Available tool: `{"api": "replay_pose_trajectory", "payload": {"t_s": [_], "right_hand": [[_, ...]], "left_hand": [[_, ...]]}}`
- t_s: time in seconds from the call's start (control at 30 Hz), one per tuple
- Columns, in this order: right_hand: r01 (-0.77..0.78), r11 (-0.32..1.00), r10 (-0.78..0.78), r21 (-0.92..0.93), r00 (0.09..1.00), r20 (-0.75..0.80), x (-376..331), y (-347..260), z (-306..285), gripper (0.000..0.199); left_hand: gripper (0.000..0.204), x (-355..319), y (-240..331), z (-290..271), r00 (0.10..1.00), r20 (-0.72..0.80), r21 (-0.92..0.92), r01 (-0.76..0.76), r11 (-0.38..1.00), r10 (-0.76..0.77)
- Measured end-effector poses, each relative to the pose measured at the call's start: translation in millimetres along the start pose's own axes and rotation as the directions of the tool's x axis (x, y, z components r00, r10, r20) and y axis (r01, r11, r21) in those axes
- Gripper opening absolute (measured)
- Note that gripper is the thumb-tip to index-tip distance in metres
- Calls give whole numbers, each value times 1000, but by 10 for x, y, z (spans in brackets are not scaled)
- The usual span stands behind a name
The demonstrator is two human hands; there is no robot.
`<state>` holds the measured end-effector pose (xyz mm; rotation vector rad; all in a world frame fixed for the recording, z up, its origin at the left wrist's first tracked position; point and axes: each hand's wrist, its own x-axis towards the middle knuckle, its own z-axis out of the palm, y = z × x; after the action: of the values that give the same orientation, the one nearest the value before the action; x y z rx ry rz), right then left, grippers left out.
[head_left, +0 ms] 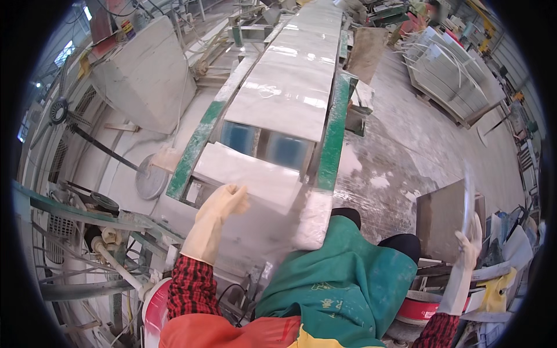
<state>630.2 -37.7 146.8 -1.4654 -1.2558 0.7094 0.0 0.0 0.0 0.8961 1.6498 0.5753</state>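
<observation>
At nine o'clock stands a frame with a fan [58, 110] and, nearer the middle, a big stone block [145, 72]; below them a round disc [151, 181] lies on wet, slurry-coated ground among pipes and green steel. The left hand [223, 203], in a pale rubber glove, lies flat and open on the near end of a pale slab [249, 177] at the foot of the conveyor [290, 87]; its fingers are spread over the top edge, pressing rather than gripping. More polished slabs run away on the conveyor toward twelve o'clock between green rails [333, 133]. The near slab sits skewed across the rollers, one corner toward the left rail, so a push from a flat palm could, I judge, slide it off the wet end or jam it against the rail; the glove has little bite on a wet polished face. The green apron [342, 278] fills six o'clock and hides the conveyor's last edge, so how much of the slab overhangs cannot be told. At three to four o'clock the right hand [470, 246], also gloved, closes around the lower edge of a thin tile [469, 197] held upright and seen edge-on, blurred. Held by one edge alone, it could slip or knock the dark board [444, 217] just beside it. Stacked slabs on a pallet [452, 75] stand at two o'clock, well apart, across a wet floor [400, 151] where footing looks poor.
</observation>
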Motion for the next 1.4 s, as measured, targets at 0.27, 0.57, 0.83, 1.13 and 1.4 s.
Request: {"api": "replay_pose_trajectory", "payload": {"t_s": [0.27,0.57,0.83,1.13,1.4], "right_hand": [[17,973,-158,231,779,606,318,-326,2155,89],[826,544,-498,146,178,849,115,-562,4096,72],[838,493,-502,234,55,863,127,-72,4463,76],[813,533,-539,233,114,835,460,-323,4084,55],[822,555,-642,-125,520,563,1502,216,4068,57]], "left_hand": [[34,-159,-301,54,992,-83,-215,-111,970,95],[30,-97,-458,-39,564,-759,-92,-587,804,325],[51,228,473,-421,156,-474,738,-465,488,866],[54,1697,1010,-283,225,-529,782,-246,573,818],[39,2270,1114,191,94,-775,617,-104,780,625]]}}
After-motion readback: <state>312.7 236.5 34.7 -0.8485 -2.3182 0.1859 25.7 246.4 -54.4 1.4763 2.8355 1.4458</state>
